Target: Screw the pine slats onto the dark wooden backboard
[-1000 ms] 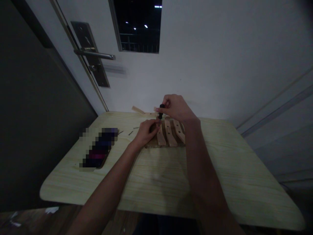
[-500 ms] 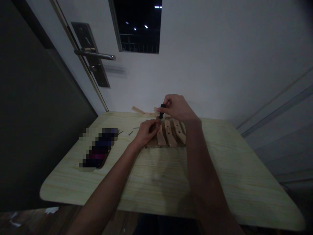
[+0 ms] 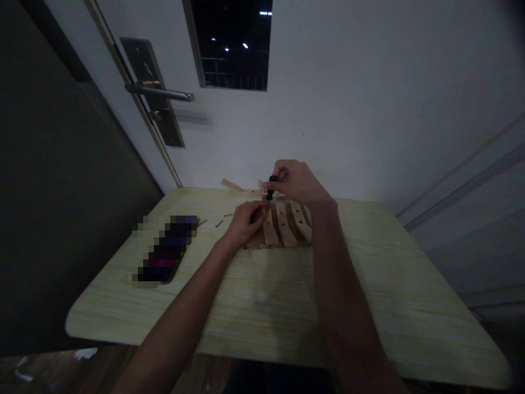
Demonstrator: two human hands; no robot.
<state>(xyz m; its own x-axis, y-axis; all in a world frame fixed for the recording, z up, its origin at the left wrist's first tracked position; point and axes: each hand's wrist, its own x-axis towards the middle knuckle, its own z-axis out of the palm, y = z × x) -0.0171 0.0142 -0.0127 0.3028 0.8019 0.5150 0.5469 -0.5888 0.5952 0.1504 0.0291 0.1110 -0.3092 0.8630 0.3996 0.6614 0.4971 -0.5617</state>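
Note:
My right hand is closed round the black handle of a small screwdriver, which points down at a pale wooden strip. At the screwdriver's tip my left hand pinches with thumb and finger; what lies between them is too small to make out. Three pale bent strips with dark holes, including a middle strip and a right strip, lie side by side across a brown wooden board. My right wrist covers part of the board's right edge.
Loose screws lie left of my left hand. A phone, blurred out, rests on the left of the light wooden table. More pale strips lie at the back, against a white door with a metal handle.
Almost nothing differs. The right hand and screwdriver sit very slightly lower; the left hand holds its place on the board.

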